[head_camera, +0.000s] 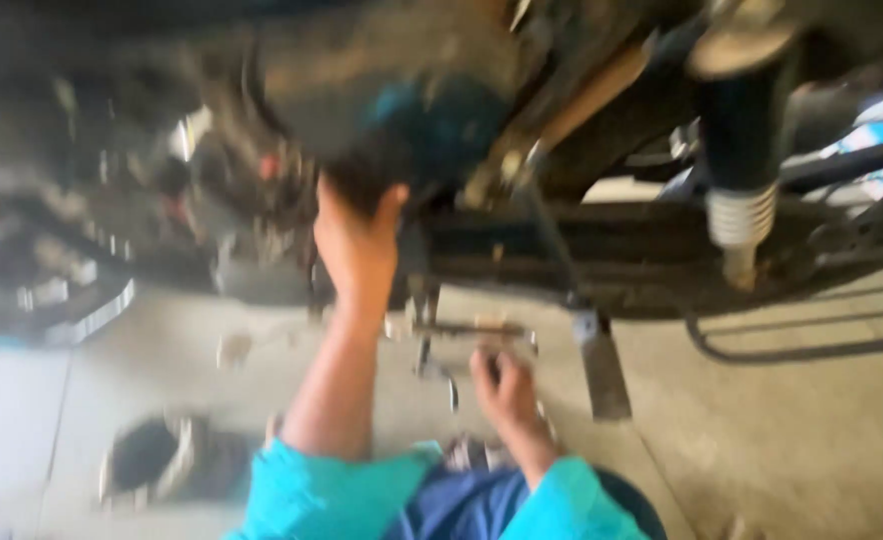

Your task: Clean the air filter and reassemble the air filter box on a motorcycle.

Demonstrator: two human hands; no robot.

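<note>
- The left hand (357, 245) is raised against the underside of the motorcycle engine (402, 110), its fingers hidden up in the dark greasy parts; how far it is spread I cannot tell through the blur.
- The right hand (505, 385) is low, fingers curled round a small metal tool (440, 372) just under the foot-peg bar (472, 328).
- The side stand (599, 365) reaches the concrete floor (782, 430) just right of that hand.
- The rear shock spring (742, 215) hangs well off to the right.
- Turquoise sleeves (322, 495) cover both arms.
</note>
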